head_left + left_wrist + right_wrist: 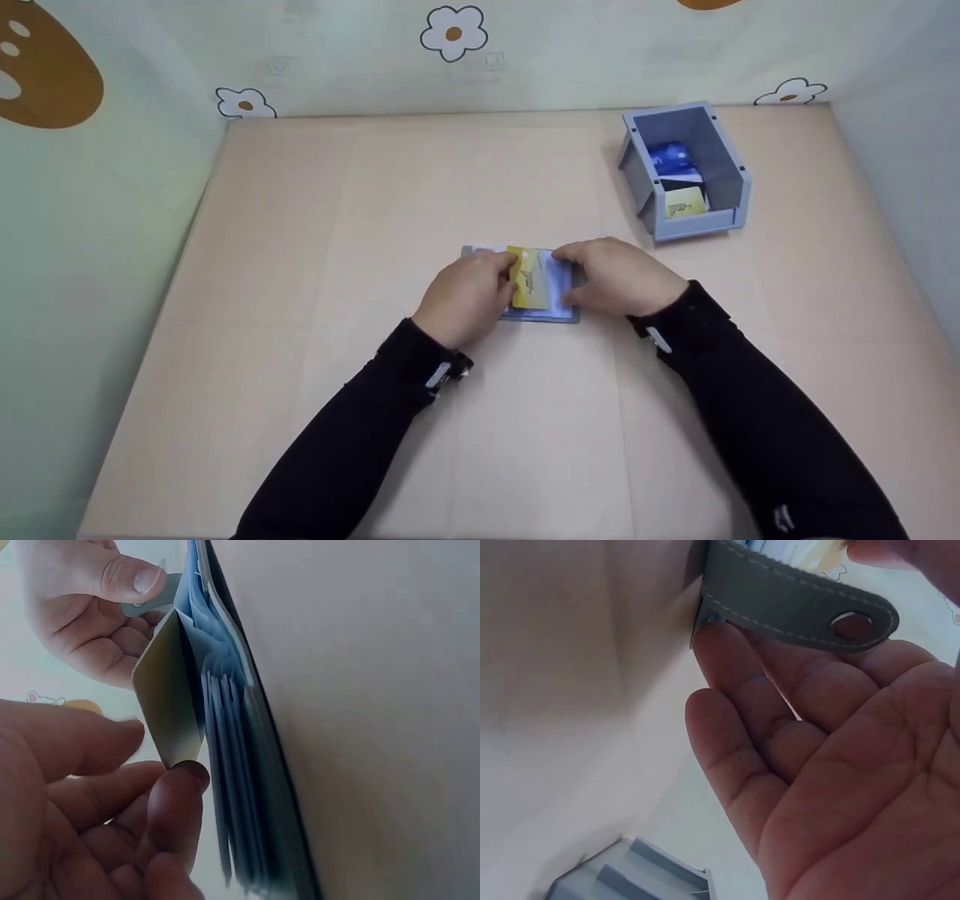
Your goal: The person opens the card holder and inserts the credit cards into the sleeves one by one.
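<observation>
A grey card holder (pixel 576 315) with clear plastic sleeves lies spread open on the table. Across its sleeves a yellow card (pixel 531 279) stands tilted, one edge against the sleeve pages (pixel 225 735). My left hand (pixel 469 296) has its fingertips at the card's left edge, where they pinch it. On the other side, my right hand (pixel 626 277) holds the holder's right edge, its thumb at the sleeves in the left wrist view. The stitched grey strap (pixel 795 604) with a round metal snap sticks out over the right hand's fingers.
Toward the back right of the table (pixel 390 187) stands a grey-blue open-front bin (pixel 637 180). In it lie a blue card (pixel 670 157), another yellow card (pixel 684 202) and dark and white pieces. A wall with flower prints (pixel 454 34) borders the table's back edge.
</observation>
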A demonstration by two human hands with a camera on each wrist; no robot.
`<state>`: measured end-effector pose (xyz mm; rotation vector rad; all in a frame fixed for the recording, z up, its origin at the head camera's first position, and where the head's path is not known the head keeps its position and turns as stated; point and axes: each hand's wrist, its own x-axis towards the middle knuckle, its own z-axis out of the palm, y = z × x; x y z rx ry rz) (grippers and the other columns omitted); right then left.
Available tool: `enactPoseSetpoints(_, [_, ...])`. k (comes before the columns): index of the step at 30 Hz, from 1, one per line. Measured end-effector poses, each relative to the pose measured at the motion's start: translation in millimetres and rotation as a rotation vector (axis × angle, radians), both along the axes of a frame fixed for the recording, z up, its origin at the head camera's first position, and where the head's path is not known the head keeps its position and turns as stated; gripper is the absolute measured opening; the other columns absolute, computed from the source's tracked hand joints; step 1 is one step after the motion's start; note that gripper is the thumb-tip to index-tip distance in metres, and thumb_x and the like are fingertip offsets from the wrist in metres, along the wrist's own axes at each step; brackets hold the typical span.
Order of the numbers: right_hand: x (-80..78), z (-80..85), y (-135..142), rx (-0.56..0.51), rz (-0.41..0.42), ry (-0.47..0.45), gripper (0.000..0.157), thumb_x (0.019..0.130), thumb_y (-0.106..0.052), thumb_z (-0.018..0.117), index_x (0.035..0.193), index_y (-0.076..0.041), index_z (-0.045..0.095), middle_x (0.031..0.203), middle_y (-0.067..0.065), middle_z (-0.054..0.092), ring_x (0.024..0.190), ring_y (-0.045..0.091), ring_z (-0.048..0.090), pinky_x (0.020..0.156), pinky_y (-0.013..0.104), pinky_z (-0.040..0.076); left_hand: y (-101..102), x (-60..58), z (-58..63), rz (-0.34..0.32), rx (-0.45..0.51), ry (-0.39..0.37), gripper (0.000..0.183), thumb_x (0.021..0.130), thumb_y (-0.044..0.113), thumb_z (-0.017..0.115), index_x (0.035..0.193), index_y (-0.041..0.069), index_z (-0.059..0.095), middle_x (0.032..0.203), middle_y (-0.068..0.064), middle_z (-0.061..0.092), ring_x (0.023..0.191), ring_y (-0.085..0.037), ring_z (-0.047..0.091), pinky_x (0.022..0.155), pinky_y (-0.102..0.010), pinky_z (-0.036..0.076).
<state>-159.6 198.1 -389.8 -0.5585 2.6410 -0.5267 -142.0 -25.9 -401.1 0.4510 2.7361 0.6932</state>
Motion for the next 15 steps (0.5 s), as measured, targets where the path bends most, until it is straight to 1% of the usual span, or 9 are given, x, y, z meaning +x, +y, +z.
enactPoseSetpoints(3, [0.0, 1.0, 0.1, 0.008, -0.001, -0.003, 0.064, 0.091, -0.022, 0.082, 0.147, -0.001, 0.059, 0.145, 0.017, 0.065, 0.135, 0.033, 0.060, 0.118, 0.051, 0.044, 1.5, 0.0, -0.2, -0.006, -0.014, -0.009, 0.045, 0.104, 0.022, 0.066, 0.148, 0.011, 0.061, 0.126, -0.007, 0.068, 0.103, -0.019, 0.062, 0.094, -0.036, 0.056])
enactPoseSetpoints(5, [0.1, 1.3, 0.6, 0.008, 0.005, 0.008, 0.064, 0.090, -0.021, 0.082, 0.147, -0.001, 0.059, 0.145, 0.017, 0.065, 0.135, 0.034, 0.061, 0.118, 0.051, 0.044, 2.1, 0.0, -0.4, -0.012, -0.016, -0.012, 0.046, 0.105, 0.021, 0.066, 0.149, 0.011, 0.060, 0.128, -0.007, 0.068, 0.103, -0.018, 0.062, 0.095, -0.036, 0.056])
enactPoseSetpoints(9, [0.2, 0.8, 2.4, -0.015, 0.020, 0.027, 0.063, 0.089, -0.019, 0.082, 0.145, 0.000, 0.060, 0.142, 0.018, 0.067, 0.131, 0.034, 0.063, 0.116, 0.051, 0.046, 3.6, -0.3, -0.3, -0.030, -0.009, 0.002, 0.042, 0.104, 0.018, 0.064, 0.146, 0.012, 0.061, 0.125, -0.006, 0.070, 0.106, -0.017, 0.062, 0.097, -0.038, 0.055])
enactPoseSetpoints(12, [0.0, 0.2, 2.5, -0.026, 0.015, 0.019, 0.065, 0.089, -0.019, 0.083, 0.146, 0.000, 0.059, 0.142, 0.017, 0.067, 0.130, 0.032, 0.064, 0.115, 0.049, 0.047, 4.9, -0.4, -0.4, -0.047, 0.004, 0.013, 0.040, 0.104, 0.016, 0.063, 0.144, 0.012, 0.062, 0.123, -0.005, 0.072, 0.105, -0.017, 0.063, 0.096, -0.039, 0.056])
enactPoseSetpoints(15, [-0.2, -0.3, 2.2, -0.024, 0.008, 0.008, 0.067, 0.089, -0.019, 0.082, 0.148, -0.001, 0.057, 0.145, 0.017, 0.065, 0.132, 0.033, 0.062, 0.116, 0.050, 0.046, 6.4, -0.4, -0.9, -0.056, 0.009, 0.016, 0.040, 0.104, 0.016, 0.063, 0.144, 0.014, 0.062, 0.125, -0.004, 0.073, 0.103, -0.016, 0.065, 0.095, -0.040, 0.056])
